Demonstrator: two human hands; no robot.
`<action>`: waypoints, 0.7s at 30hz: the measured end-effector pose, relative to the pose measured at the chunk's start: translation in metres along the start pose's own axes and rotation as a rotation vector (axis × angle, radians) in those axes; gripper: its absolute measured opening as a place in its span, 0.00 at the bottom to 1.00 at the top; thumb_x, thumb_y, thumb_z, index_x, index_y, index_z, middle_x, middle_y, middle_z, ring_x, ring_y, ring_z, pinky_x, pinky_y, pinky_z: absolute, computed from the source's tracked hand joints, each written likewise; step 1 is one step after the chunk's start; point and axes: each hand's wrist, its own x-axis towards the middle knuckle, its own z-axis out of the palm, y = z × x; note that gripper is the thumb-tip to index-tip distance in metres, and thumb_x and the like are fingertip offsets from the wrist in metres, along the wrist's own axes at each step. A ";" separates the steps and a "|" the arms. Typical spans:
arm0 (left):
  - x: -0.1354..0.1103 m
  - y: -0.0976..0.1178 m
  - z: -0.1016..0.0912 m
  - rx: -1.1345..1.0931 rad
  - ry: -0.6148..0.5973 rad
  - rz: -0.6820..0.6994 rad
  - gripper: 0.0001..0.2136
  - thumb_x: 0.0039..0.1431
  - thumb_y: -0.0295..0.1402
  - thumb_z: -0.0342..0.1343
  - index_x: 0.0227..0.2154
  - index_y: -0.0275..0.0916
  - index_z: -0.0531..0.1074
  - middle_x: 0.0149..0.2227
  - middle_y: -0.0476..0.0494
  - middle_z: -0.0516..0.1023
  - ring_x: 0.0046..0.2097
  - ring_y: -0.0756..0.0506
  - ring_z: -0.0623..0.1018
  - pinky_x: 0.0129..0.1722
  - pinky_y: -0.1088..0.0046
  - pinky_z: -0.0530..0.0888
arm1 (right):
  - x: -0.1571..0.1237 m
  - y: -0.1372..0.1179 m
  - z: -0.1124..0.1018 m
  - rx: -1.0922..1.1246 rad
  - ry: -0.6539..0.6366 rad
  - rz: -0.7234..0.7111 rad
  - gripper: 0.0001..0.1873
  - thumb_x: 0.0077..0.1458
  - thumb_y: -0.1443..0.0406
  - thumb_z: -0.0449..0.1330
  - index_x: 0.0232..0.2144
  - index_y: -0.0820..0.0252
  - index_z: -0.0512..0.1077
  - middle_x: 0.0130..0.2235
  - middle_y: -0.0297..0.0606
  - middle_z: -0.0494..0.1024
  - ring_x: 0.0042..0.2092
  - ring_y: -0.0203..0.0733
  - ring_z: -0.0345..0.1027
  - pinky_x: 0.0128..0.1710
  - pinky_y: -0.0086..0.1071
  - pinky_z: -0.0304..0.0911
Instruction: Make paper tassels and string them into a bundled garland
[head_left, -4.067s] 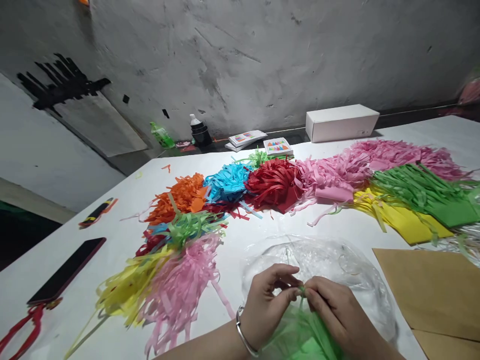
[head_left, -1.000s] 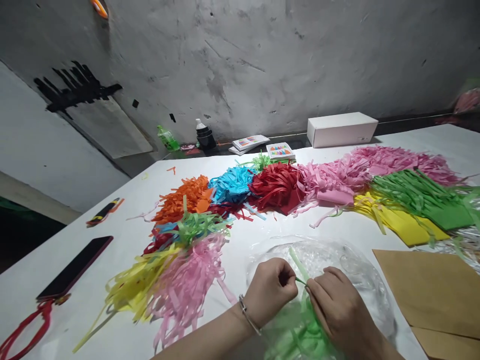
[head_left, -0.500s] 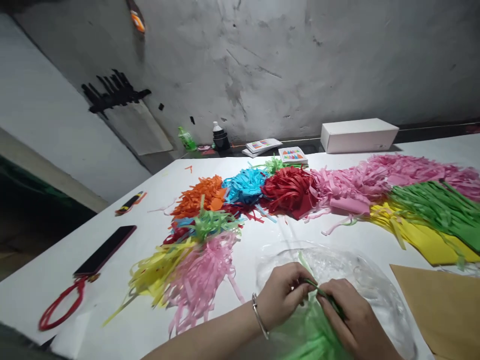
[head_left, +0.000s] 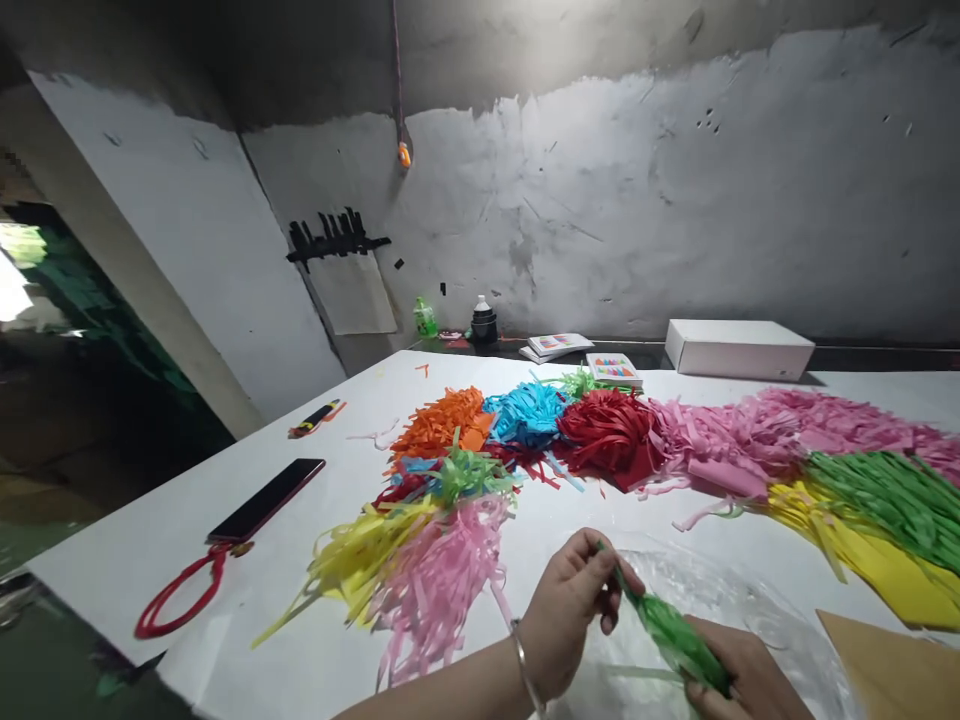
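Observation:
A green tissue-paper tassel (head_left: pixel 675 632) is stretched between my two hands over a clear plastic bag (head_left: pixel 757 585). My left hand (head_left: pixel 566 610), with a silver bangle at the wrist, pinches its thin twisted upper end. Lower down, my right hand (head_left: pixel 750 670) is closed around the bunched strips. One pale green strip hangs loose below the tassel. Just left of my left hand lies a pile of pink fringed strips (head_left: pixel 450 560) beside yellow fringed strips (head_left: pixel 371 550).
Beyond my hands run orange (head_left: pixel 442 425), blue (head_left: pixel 529 412), red (head_left: pixel 611 440) and pink fringe (head_left: pixel 757 425) piles. Green fringe (head_left: pixel 885 500) lies over yellow sheets (head_left: pixel 847 560). A phone (head_left: pixel 266 500), cutter (head_left: pixel 315 418), white box (head_left: pixel 739 348) and brown sheet (head_left: pixel 892 660) share the white table (head_left: pixel 247 610).
The view has tilted up and shifted left. My hands have moved apart along the green tassel; my right hand is now lower around its strips, which look gathered instead of spread.

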 end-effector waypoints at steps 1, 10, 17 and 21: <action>-0.006 0.004 -0.004 0.032 -0.030 0.024 0.18 0.57 0.46 0.64 0.30 0.36 0.66 0.28 0.43 0.79 0.23 0.55 0.66 0.20 0.82 0.63 | 0.004 -0.003 0.000 -0.036 0.018 0.020 0.04 0.39 0.70 0.56 0.21 0.55 0.64 0.21 0.29 0.72 0.23 0.39 0.65 0.22 0.27 0.57; -0.040 0.021 -0.052 0.305 -0.405 0.360 0.09 0.67 0.38 0.54 0.38 0.40 0.76 0.42 0.35 0.81 0.39 0.46 0.75 0.33 0.74 0.74 | 0.063 -0.062 0.032 1.045 0.385 0.451 0.08 0.51 0.58 0.58 0.29 0.57 0.66 0.27 0.33 0.71 0.27 0.39 0.67 0.28 0.32 0.65; -0.048 0.010 -0.081 0.135 -0.211 0.306 0.09 0.64 0.40 0.59 0.35 0.39 0.77 0.38 0.38 0.82 0.37 0.45 0.77 0.31 0.74 0.74 | 0.067 -0.065 0.073 1.035 0.372 0.514 0.15 0.43 0.59 0.63 0.34 0.55 0.64 0.23 0.25 0.64 0.22 0.32 0.56 0.21 0.25 0.53; -0.055 0.019 -0.085 0.154 -0.043 0.355 0.10 0.62 0.42 0.60 0.33 0.39 0.76 0.37 0.39 0.82 0.34 0.46 0.76 0.29 0.74 0.74 | 0.065 -0.054 0.075 0.857 0.263 0.557 0.07 0.44 0.65 0.56 0.31 0.55 0.66 0.19 0.24 0.61 0.19 0.31 0.50 0.19 0.25 0.47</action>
